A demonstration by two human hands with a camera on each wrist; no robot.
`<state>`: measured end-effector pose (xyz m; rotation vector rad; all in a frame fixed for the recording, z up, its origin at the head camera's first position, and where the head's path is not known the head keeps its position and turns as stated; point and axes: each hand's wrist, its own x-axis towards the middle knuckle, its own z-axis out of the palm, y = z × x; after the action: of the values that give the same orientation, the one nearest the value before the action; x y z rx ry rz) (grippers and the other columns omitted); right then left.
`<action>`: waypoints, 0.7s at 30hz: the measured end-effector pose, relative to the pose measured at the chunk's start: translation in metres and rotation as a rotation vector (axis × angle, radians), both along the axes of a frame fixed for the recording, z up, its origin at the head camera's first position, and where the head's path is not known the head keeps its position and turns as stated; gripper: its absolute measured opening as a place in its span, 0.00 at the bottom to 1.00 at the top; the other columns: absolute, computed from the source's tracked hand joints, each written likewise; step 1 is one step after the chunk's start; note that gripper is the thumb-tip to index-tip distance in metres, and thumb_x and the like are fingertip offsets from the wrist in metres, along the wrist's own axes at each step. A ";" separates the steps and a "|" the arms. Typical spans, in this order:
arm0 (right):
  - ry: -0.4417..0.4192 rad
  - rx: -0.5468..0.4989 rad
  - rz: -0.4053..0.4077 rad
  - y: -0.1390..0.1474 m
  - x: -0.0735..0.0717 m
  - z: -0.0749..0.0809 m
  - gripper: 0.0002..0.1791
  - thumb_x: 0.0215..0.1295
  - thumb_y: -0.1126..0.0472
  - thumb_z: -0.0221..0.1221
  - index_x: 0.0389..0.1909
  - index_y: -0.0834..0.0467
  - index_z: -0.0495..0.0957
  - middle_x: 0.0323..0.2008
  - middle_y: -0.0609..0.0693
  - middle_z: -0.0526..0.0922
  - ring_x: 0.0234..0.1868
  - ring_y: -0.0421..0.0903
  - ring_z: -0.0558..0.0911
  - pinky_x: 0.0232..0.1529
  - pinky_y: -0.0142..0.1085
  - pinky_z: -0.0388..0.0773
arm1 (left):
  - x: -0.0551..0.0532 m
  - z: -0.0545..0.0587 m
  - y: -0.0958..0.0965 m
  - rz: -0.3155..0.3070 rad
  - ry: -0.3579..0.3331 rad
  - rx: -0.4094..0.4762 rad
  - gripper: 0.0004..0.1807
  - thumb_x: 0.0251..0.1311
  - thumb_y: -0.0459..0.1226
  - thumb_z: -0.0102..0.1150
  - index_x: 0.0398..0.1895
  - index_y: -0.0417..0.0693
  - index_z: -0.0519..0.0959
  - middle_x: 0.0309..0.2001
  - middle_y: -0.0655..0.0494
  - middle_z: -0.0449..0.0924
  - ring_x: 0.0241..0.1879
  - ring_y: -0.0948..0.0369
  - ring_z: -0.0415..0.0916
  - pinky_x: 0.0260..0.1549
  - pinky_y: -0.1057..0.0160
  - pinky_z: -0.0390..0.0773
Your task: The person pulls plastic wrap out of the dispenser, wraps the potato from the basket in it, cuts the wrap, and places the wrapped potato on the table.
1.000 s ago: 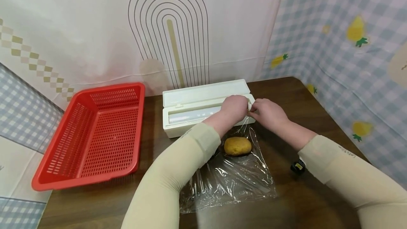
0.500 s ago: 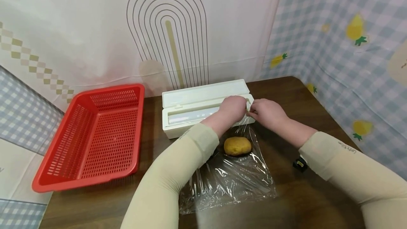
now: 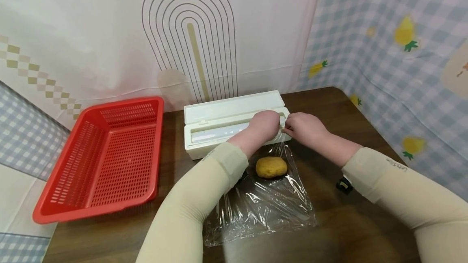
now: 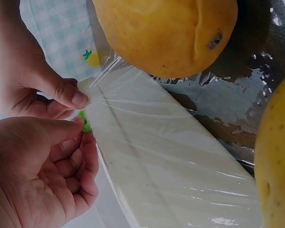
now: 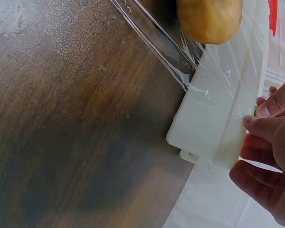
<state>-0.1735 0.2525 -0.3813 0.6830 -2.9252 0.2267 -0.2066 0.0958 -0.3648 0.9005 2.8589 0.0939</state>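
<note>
So starting from the left there's blue-checked cloth (image 3: pixel 22 149) along the side, then a big red plastic basket (image 3: pixel 120 159) with slotted walls, sitting on the dark wood table (image 3: pixel 358 234). Next over is the long white box (image 3: pixel 200 149), lid (image 3: pixel 234 108) flipped back against the patterned sheet behind, with a clear roll (image 3: pixel 212 134) lying inside. The person's left arm, in a cream sleeve (image 3: pixel 190 194), reaches across in front of it. Cling film (image 3: pixel 267 214) comes over the box's front edge and spreads, pretty wrinkled, across the table toward the person. The left hand (image 3: pixel 265 125) is up at the right part of the box, thumb and fingers pinching a little green tab (image 4: pixel 84 122) at the edge. Just below that in the head view, a lumpy yellow potato (image 3: pixel 271 167) lies on the film near the box front; the left wrist view catches a second potato (image 4: pixel 279 161), cut off by the frame. Right hand (image 3: pixel 305 128) is just beside the left, almost touching, thumb and curled fingers pinching the film at the box's edge, though I can't tell exactly how much it's got. Farther right, a small black gadget (image 3: pixel 344 185) shows by the right cuff, then more checked cloth (image 3: pixel 387 104) with yellow pineapples.
</note>
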 end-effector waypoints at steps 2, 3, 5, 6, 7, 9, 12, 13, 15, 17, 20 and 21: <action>-0.001 0.006 -0.001 0.000 0.000 0.000 0.10 0.61 0.59 0.68 0.23 0.56 0.81 0.25 0.47 0.77 0.27 0.47 0.78 0.29 0.45 0.75 | 0.000 0.000 0.000 0.001 -0.016 -0.006 0.10 0.71 0.36 0.50 0.32 0.50 0.80 0.39 0.58 0.83 0.38 0.61 0.79 0.39 0.63 0.79; -0.001 0.011 0.000 0.000 0.000 0.000 0.10 0.61 0.59 0.68 0.23 0.56 0.81 0.24 0.47 0.76 0.26 0.47 0.77 0.29 0.44 0.75 | 0.000 0.000 0.000 0.003 -0.024 -0.008 0.10 0.71 0.36 0.49 0.33 0.50 0.80 0.39 0.58 0.83 0.38 0.62 0.78 0.38 0.64 0.79; 0.000 0.019 0.003 0.000 0.000 0.000 0.11 0.62 0.59 0.68 0.22 0.56 0.81 0.24 0.47 0.76 0.26 0.47 0.77 0.29 0.44 0.75 | 0.000 0.001 0.000 0.005 -0.036 -0.016 0.10 0.71 0.36 0.48 0.34 0.50 0.80 0.40 0.58 0.82 0.38 0.62 0.78 0.38 0.64 0.79; 0.001 0.024 0.005 0.000 0.000 0.000 0.11 0.62 0.59 0.68 0.22 0.56 0.80 0.24 0.47 0.75 0.26 0.46 0.77 0.28 0.44 0.75 | -0.001 0.000 0.000 0.007 -0.039 -0.014 0.10 0.71 0.36 0.49 0.33 0.50 0.80 0.39 0.58 0.82 0.36 0.62 0.78 0.37 0.65 0.79; 0.001 0.025 0.007 0.001 0.000 0.000 0.11 0.62 0.59 0.68 0.22 0.56 0.80 0.24 0.47 0.75 0.26 0.46 0.76 0.28 0.43 0.75 | 0.000 0.001 0.000 0.008 -0.046 -0.018 0.10 0.72 0.36 0.48 0.33 0.50 0.80 0.39 0.58 0.82 0.36 0.63 0.77 0.36 0.65 0.78; 0.002 0.029 0.008 0.001 0.000 0.000 0.11 0.62 0.59 0.68 0.21 0.55 0.80 0.24 0.47 0.75 0.25 0.46 0.76 0.28 0.43 0.74 | 0.000 0.002 0.000 0.011 -0.057 -0.027 0.10 0.72 0.36 0.48 0.34 0.50 0.79 0.40 0.58 0.82 0.36 0.63 0.77 0.35 0.65 0.78; 0.000 0.027 0.013 0.001 0.001 0.000 0.12 0.62 0.59 0.68 0.21 0.55 0.80 0.24 0.46 0.75 0.25 0.45 0.75 0.28 0.43 0.74 | 0.001 0.003 0.000 0.013 -0.061 -0.043 0.10 0.72 0.36 0.48 0.35 0.49 0.80 0.40 0.57 0.82 0.36 0.62 0.77 0.36 0.65 0.78; -0.001 0.027 0.013 0.001 0.001 0.000 0.12 0.62 0.59 0.67 0.21 0.55 0.80 0.24 0.46 0.75 0.25 0.45 0.75 0.28 0.43 0.74 | 0.003 0.005 0.000 0.011 -0.065 -0.054 0.10 0.73 0.36 0.47 0.36 0.49 0.80 0.42 0.57 0.82 0.37 0.62 0.78 0.37 0.65 0.79; -0.003 0.026 0.011 0.001 0.002 0.000 0.12 0.62 0.58 0.67 0.21 0.55 0.80 0.23 0.46 0.74 0.25 0.45 0.75 0.28 0.43 0.74 | 0.003 0.004 0.000 0.008 -0.064 -0.062 0.10 0.73 0.36 0.48 0.36 0.49 0.80 0.41 0.56 0.82 0.37 0.61 0.78 0.37 0.64 0.79; -0.001 0.024 0.008 0.001 0.002 0.000 0.12 0.63 0.58 0.67 0.21 0.55 0.80 0.23 0.46 0.75 0.25 0.44 0.75 0.28 0.43 0.74 | 0.004 0.005 -0.001 0.004 -0.057 -0.068 0.10 0.73 0.36 0.48 0.36 0.49 0.80 0.41 0.56 0.82 0.37 0.61 0.78 0.37 0.64 0.78; -0.002 0.019 0.004 0.000 0.001 -0.001 0.12 0.63 0.58 0.67 0.21 0.55 0.80 0.23 0.46 0.75 0.25 0.44 0.75 0.28 0.42 0.74 | 0.004 0.005 -0.001 0.003 -0.053 -0.080 0.09 0.72 0.35 0.48 0.36 0.49 0.80 0.41 0.57 0.82 0.37 0.62 0.78 0.37 0.64 0.78; -0.003 0.017 0.003 0.000 0.001 -0.001 0.12 0.63 0.58 0.67 0.21 0.55 0.80 0.23 0.46 0.75 0.25 0.44 0.75 0.28 0.42 0.74 | 0.004 0.005 -0.001 0.001 -0.051 -0.084 0.09 0.72 0.35 0.49 0.37 0.49 0.80 0.41 0.57 0.82 0.38 0.61 0.78 0.37 0.63 0.78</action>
<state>-0.1723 0.2527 -0.3822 0.6907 -2.9325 0.2036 -0.2025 0.0949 -0.3598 0.8669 2.7932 -0.0035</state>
